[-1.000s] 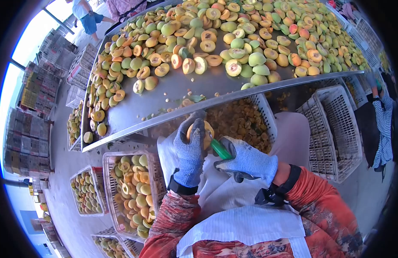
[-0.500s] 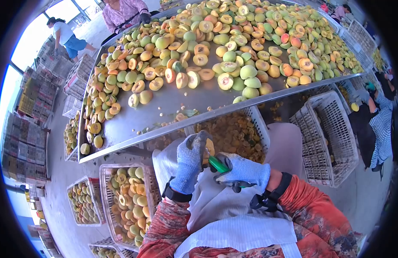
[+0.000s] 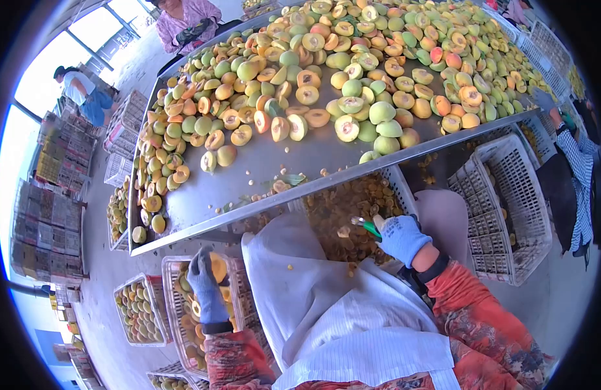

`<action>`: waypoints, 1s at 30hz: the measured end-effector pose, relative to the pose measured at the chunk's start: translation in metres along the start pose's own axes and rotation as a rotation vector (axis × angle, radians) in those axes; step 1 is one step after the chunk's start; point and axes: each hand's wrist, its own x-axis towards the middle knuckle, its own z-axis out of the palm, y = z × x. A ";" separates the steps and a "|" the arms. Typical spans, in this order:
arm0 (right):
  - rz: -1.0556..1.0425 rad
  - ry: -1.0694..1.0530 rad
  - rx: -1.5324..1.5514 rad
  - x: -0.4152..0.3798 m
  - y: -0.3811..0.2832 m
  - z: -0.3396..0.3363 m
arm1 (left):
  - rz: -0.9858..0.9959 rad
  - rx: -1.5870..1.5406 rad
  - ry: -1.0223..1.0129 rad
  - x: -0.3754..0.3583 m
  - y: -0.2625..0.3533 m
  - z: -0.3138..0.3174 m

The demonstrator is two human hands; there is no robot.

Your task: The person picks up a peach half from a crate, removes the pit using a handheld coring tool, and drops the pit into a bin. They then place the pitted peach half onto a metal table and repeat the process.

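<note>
My left hand [image 3: 208,286], in a blue glove with grey fingers, is over the crate of fruit [image 3: 240,266] at my left, its fingers round a yellow-orange fruit piece [image 3: 218,267]. My right hand [image 3: 402,239], gloved too, is closed on a green-handled tool [image 3: 369,227] whose tip points left above a crate of brown-orange scraps [image 3: 352,203]. Small bits hang in the air or lie near the tool; which, I cannot tell. Halved and whole fruit [image 3: 300,78] cover much of the metal table [image 3: 203,179] ahead.
An upright white crate [image 3: 502,208] stands at the right. More fruit crates [image 3: 142,309] are on the floor at left, with stacked crates [image 3: 47,227] behind. A person [image 3: 183,26] is across the table, another [image 3: 86,94] at far left, and a co-worker's sleeve [image 3: 576,162] at right.
My left hand has moved from beside the tool, left and down to the fruit crate. My right hand has shifted right and slightly up with the tool. The view has shifted slightly.
</note>
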 end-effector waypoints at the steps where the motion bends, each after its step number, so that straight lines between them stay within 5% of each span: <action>1: 0.048 0.071 0.033 0.004 0.012 0.021 | -0.195 0.241 -0.002 0.002 -0.022 -0.027; 3: 0.043 0.113 0.200 0.002 0.010 0.015 | -0.170 0.890 -0.173 0.003 -0.026 -0.057; 7: 0.006 0.094 0.352 0.017 0.001 0.020 | 0.154 0.341 -0.177 0.059 0.039 0.035; 11: 0.047 0.057 0.474 0.024 0.009 0.035 | 0.695 0.701 -0.374 0.114 0.131 0.183; 13: 0.111 0.125 0.519 0.022 0.011 0.039 | 0.810 0.932 -0.336 0.123 0.158 0.254; 17: 0.149 0.221 0.709 0.025 0.015 0.029 | 0.831 1.221 -0.483 0.133 0.148 0.320; 20: 0.108 0.210 0.779 0.024 0.018 0.040 | 0.562 1.413 -0.485 0.116 0.160 0.324; 25: 0.005 0.053 0.973 0.029 0.010 0.037 | 0.795 0.815 -0.451 0.117 0.123 0.275; 27: -0.017 0.024 1.057 0.024 0.004 0.025 | 0.326 0.042 -0.499 0.101 0.120 0.255; 30: -0.021 0.028 1.255 0.013 -0.013 -0.003 | -0.198 -0.632 -0.482 0.063 0.147 0.205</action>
